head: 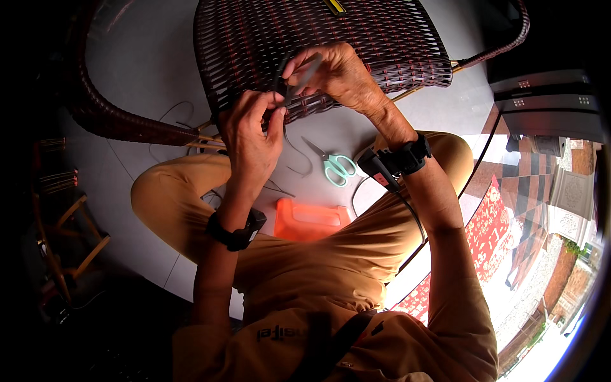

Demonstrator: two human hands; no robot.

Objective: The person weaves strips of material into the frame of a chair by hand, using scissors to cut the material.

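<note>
In the head view, a dark, flat weaving strip (309,72) runs in a loop between my two hands, blurred in its upper part. My left hand (255,125) pinches it between thumb and forefinger at the near edge of a woven seat. My right hand (336,76) is curled around the strip's upper part, fingers bent over the weave. Behind both hands spreads the dark brown and red woven seat (305,33) of a chair. A thin tail (298,153) of strip hangs below my left hand toward the floor.
Mint-handled scissors (339,169) lie on the grey tile floor between my knees, near an orange plastic stool (305,219). A yellow and black tool (335,6) rests on the seat. The chair's wrapped armrest (129,119) curves at left. A black cable (482,153) crosses at right.
</note>
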